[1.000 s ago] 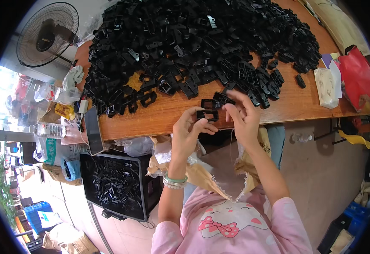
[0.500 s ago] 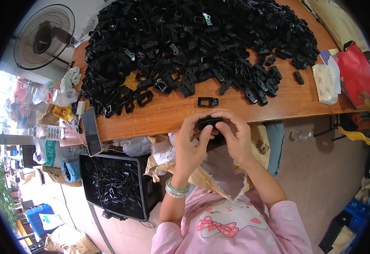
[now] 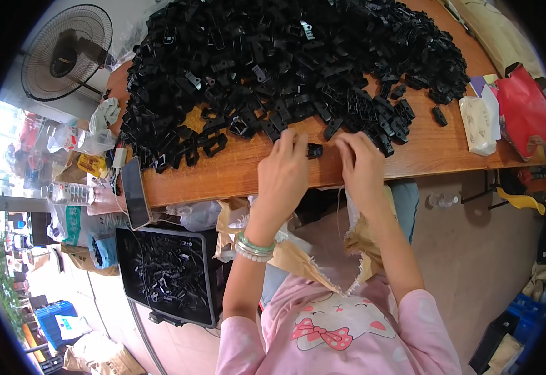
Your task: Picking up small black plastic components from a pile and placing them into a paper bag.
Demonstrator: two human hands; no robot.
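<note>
My left hand (image 3: 284, 174) is over the table's front part, its fingers bent down around a small black rectangular plastic frame (image 3: 315, 150). Only the frame's right end shows past my fingers. My right hand (image 3: 363, 165) is a little to the right, fingers curled and drawn together just above the wood; whatever they may hold is hidden. Right beyond both hands begins a large heap of black plastic parts (image 3: 248, 69), with a few loose pieces along its front edge.
An opened brown paper sack (image 3: 298, 262) hangs between the table (image 3: 223, 178) and my lap. A black bin (image 3: 210, 281) of small dark parts stands lower left. A fan (image 3: 67, 53) is far left; a tissue pack (image 3: 478, 125) and red bag (image 3: 526, 109) lie right.
Both hands have moved forward from the table's edge to the tabletop and come apart. The black part they held together no longer shows. My left hand now covers most of the loose frame.
</note>
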